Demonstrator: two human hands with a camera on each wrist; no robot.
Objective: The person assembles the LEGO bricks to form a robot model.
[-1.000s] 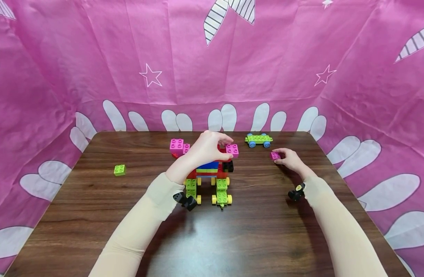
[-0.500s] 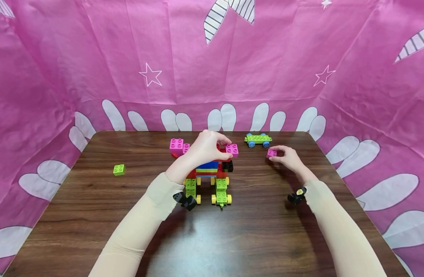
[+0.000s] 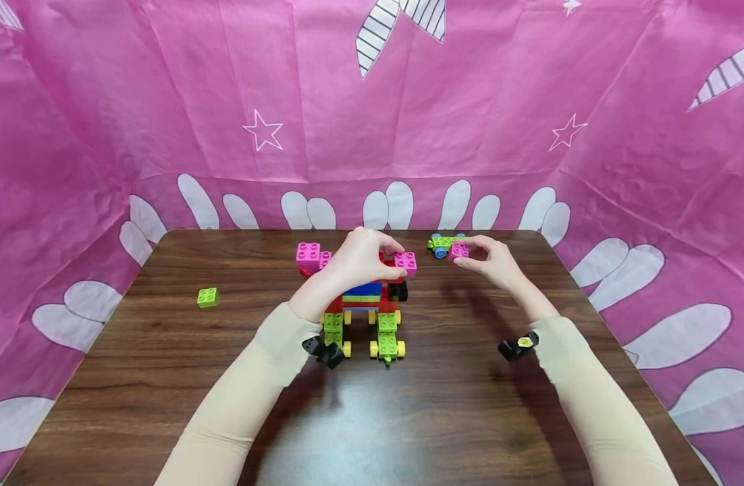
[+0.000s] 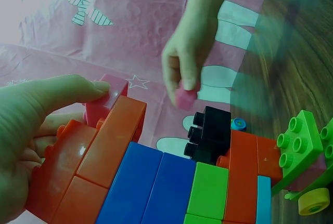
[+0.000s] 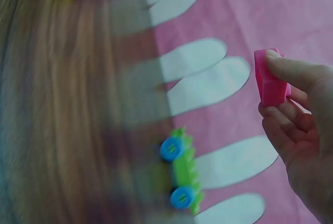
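A toy built of red, blue [image 3: 362,292] and green building bricks stands mid-table on lime wheeled bases [image 3: 387,337] with yellow wheels. A pink brick [image 3: 405,262] sits at its upper right end, and a black brick [image 3: 399,291] juts out lower down. My left hand [image 3: 361,260] reaches over the top and grips that end, the thumb pressing the pink brick in the left wrist view. Off to the right, my right hand [image 3: 492,262] pinches another pink brick [image 5: 271,81] between thumb and fingers, held above the table.
Behind the right hand, near the back edge, is a lime wheeled base [image 3: 441,243] with blue wheels. One loose lime brick [image 3: 207,297] lies at the left on the wooden table [image 3: 445,418]. More pink bricks [image 3: 308,253] top the build's left end. Pink cloth [image 3: 323,101] surrounds the table.
My right hand has lifted the pink brick off the table and carried it left and away from me, so it now overlaps the blue-wheeled base. The left hand has stayed put.
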